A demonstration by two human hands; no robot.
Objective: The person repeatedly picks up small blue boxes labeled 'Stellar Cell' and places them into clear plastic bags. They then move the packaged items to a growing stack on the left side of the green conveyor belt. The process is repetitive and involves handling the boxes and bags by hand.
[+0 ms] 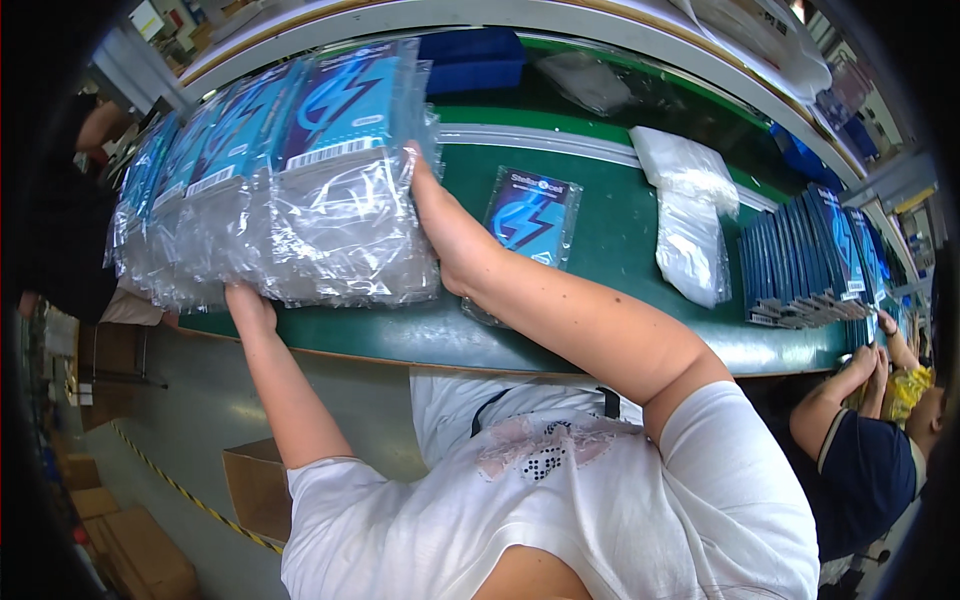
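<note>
The person is pressing a long row of bagged blue packs (270,170) together on the green belt (610,250), one hand at each side. The right hand (440,215) is lying flat against the near end of the row, fingers straight and pushing on the front bag; its fingertips are going out of sight behind the plastic. The left hand (248,303) is tucking in under the lower edge of the row, and I cannot tell whether its fingers are curling around anything, as the bags are covering them.

One loose pack (530,218) is lying flat on the belt just beside the right wrist. Farther along, a heap of empty clear bags (690,215) is resting near a second stack of blue packs (805,260), where another person's hands (880,350) are working.

The row is leaning and the bags look slick, so I judge the risk is a fan-out: if the squeeze is uneven, the middle packs could bulge up and slide off the belt's near edge toward the cartons (255,485) on the floor.
</note>
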